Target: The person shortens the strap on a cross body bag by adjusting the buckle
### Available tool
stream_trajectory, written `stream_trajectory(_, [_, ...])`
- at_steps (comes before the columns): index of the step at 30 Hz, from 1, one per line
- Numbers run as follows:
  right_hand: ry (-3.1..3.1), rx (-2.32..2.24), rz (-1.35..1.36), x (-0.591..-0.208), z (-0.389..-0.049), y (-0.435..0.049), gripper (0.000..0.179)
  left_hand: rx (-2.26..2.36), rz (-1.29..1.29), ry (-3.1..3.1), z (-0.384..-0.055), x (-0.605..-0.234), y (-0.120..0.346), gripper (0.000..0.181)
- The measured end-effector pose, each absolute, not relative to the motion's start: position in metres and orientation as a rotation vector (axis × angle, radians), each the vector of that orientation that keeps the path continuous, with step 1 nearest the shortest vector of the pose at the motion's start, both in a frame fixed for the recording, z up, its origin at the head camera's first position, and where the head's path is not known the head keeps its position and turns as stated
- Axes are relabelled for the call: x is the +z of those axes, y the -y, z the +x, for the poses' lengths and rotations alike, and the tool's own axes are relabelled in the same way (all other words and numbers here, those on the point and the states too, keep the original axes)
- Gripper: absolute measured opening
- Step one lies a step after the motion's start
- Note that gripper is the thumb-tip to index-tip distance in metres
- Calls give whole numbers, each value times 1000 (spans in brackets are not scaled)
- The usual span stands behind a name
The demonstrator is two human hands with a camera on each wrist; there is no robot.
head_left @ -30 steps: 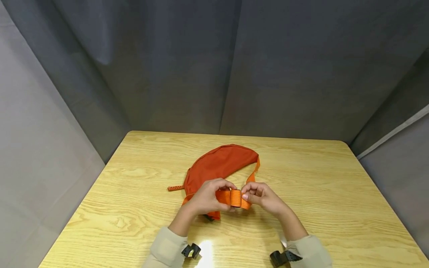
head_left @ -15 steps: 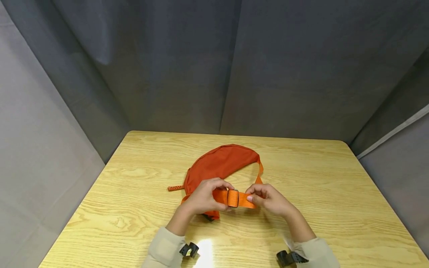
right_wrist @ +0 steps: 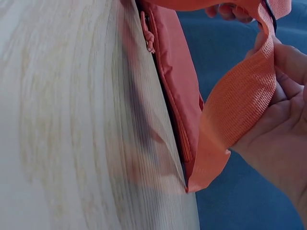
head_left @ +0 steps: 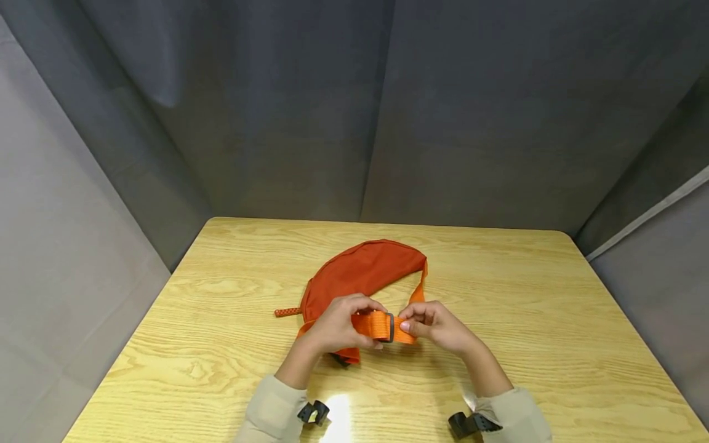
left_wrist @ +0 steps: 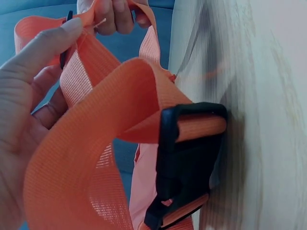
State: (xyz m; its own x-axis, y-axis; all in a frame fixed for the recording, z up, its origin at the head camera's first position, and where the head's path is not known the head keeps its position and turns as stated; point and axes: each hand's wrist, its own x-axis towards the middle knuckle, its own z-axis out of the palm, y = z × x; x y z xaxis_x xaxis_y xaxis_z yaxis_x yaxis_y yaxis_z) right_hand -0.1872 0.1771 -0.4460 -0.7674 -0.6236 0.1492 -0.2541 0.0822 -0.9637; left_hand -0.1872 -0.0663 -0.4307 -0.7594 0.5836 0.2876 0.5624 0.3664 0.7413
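A red waist bag lies on the wooden table, its orange strap raised at the near side. On the strap sits a dark slide buckle, between the two hands. My left hand pinches the strap and buckle from the left, thumb below and fingers above. From the right, my right hand pinches the strap between thumb and fingers, close beside the buckle. In the left wrist view a black side-release clip, fastened, hangs from the strap near the tabletop.
The wooden table extends on all sides of the bag. A braided zipper pull sticks out at the bag's left end. Dark grey curtains stand behind the table, with lighter panels at both sides.
My right hand moved right, drawing the strap out, then came back left toward the buckle. The buckle's dark bar now shows on its right side. My left hand stayed nearly in place.
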Motion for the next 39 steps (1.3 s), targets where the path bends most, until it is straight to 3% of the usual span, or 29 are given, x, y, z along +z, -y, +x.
stream_trajectory(8, [-2176,-1690,-832,-444,-183,-172,20,1399,1015,-2585,-187,-430,66,48])
stream_trajectory(18, [-2534,-1487,-896,-437,-168,-159,58,1388,962,-2603,-187,-431,67,49])
stream_trajectory(29, [-2644,-1490,-936,-439,-168,-156,47,1401,931,-2617,-186,-431,72,49])
stream_trajectory(39, [-2663,-1518,-942,-434,-167,-153,47,1444,988,-2647,-186,-429,84,15])
